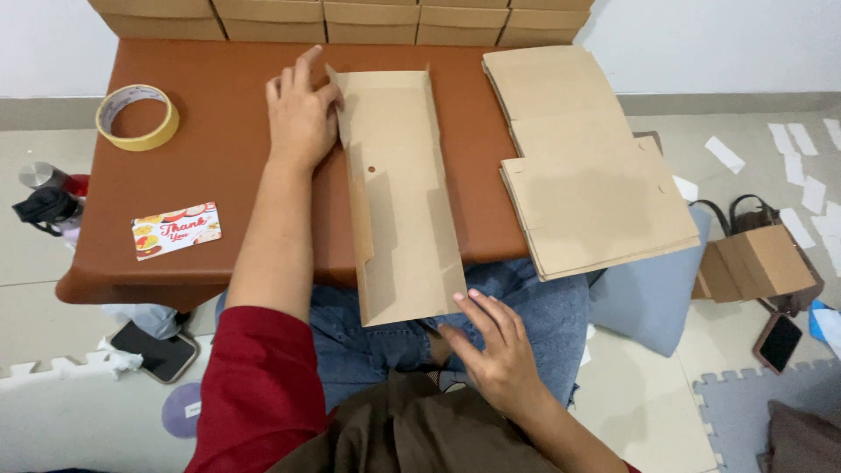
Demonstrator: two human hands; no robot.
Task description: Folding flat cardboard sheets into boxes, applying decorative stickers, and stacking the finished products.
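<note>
Room: tiled floor with foam mat pieces, scattered white paper strips and a grey-blue cushion (648,293) right of the seated person.
Worktop (219,175): low, brown, rounded corners; a row of closed cardboard boxes (350,19) runs along its far edge.
Cardboard blank (399,188): flat box sheet with both long side flaps raised; it runs from near the far edge to past the near edge, where its end overhangs the lap.
Left hand (302,114): palm down on the worktop, fingers together and extended, their side touching the left flap near the blank's far end.
Right hand (495,346): below the near edge, over the lap; fingers slightly apart, tips touching the overhanging near-right corner of the blank; no clamped grip visible.
Flat stack (583,166): unfolded cardboard sheets at the right edge, partly overhanging it, apart from the blank.
Tape roll (137,116): yellowish, near the far-left corner.
Printed card (176,230): near the left near corner.
Phone (158,350): dark, on the floor under the left near corner.
</note>
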